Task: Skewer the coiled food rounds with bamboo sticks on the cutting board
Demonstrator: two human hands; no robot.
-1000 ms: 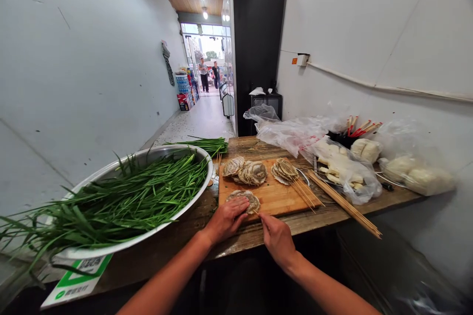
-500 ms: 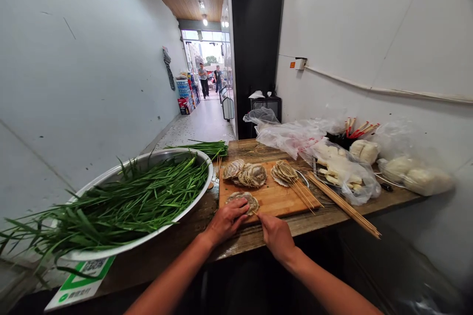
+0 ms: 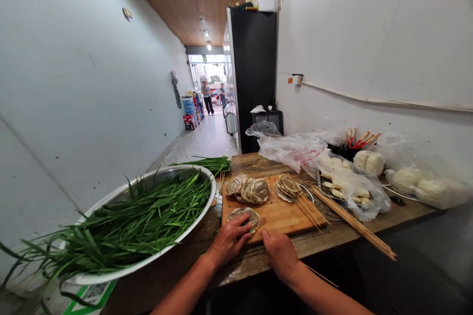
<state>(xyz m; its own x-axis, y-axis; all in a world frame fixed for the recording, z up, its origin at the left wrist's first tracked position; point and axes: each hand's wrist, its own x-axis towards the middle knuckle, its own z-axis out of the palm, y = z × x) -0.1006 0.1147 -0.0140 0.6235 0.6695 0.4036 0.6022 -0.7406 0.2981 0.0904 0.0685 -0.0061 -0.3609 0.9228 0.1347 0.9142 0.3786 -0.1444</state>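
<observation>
My left hand (image 3: 233,236) rests with its fingers flat on a round, thin, brownish-grey food slice (image 3: 248,216) near the front left of a wooden cutting board (image 3: 277,214). My right hand (image 3: 280,253) is closed around a bamboo skewer (image 3: 320,275), whose back end sticks out below the wrist. The skewer's front end meets the slice's right edge; how deep it sits I cannot tell. Behind lie piles of similar round slices (image 3: 254,190). To the right on the board, a stack of skewered slices (image 3: 287,186) has its sticks pointing toward me.
A large metal basin (image 3: 207,216) heaped with green chives (image 3: 148,216) stands left. Loose bamboo skewers (image 3: 354,224) overhang the table's front edge at right. Plastic bags (image 3: 288,150), a bagged tray of pale pieces (image 3: 343,179) and a black holder (image 3: 342,151) line the wall side.
The view has tilted upward, so the table appears lower. My right hand has the skewer against the slice in both frames, and its back end now shows. My left hand stays on the slice.
</observation>
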